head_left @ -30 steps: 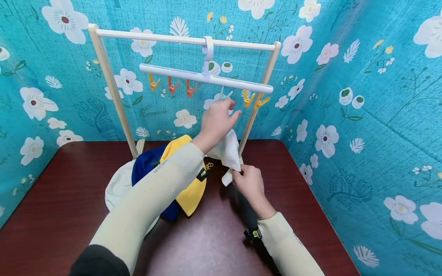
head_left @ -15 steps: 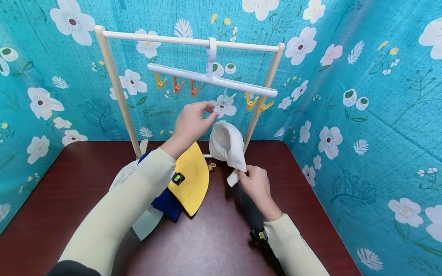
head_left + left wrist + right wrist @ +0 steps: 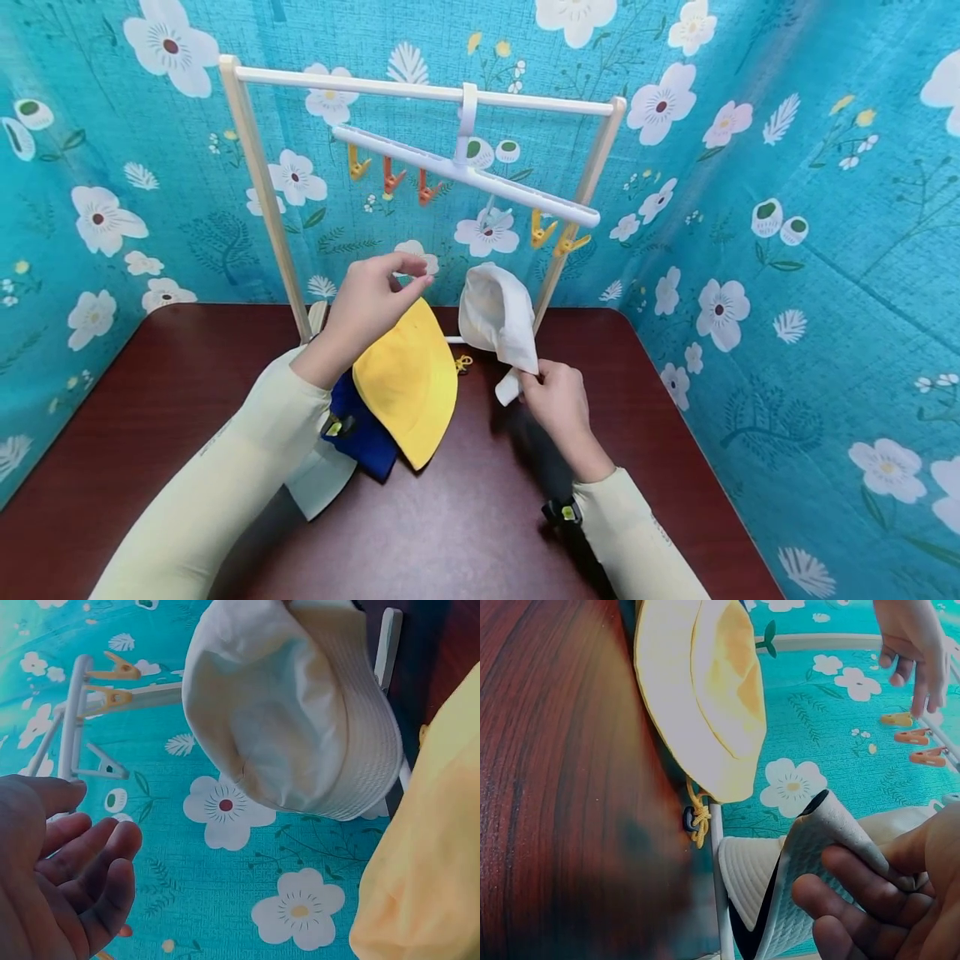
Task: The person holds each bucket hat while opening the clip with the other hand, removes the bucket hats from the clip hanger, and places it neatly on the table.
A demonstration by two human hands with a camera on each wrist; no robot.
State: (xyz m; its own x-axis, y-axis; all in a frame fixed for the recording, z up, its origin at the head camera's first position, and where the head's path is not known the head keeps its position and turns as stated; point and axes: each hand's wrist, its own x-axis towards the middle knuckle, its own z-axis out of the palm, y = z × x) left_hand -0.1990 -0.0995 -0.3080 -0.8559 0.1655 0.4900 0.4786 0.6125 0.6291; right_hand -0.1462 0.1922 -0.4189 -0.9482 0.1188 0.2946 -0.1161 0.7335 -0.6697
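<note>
My right hand pinches the brim of a white bucket hat, which is held up in front of the rack's right leg. In the right wrist view the thumb and fingers press on either side of that folded brim. My left hand is in the air left of the white hat, its fingers loosely curved and holding nothing. Above hangs a white clip hanger; its pale blue clip dangles over the white hat. A yellow bucket hat lies below my left hand.
The hanger hooks on a wooden rack at the back of the table. Orange clips and yellow clips hang from it. Under the yellow hat lie a blue hat and another white hat. A flowered curtain encloses the table.
My left hand has moved down and left, away from the pale blue clip, uncovering the white hat. The hanger's right end has swung lower. My right hand keeps its grip on the brim.
</note>
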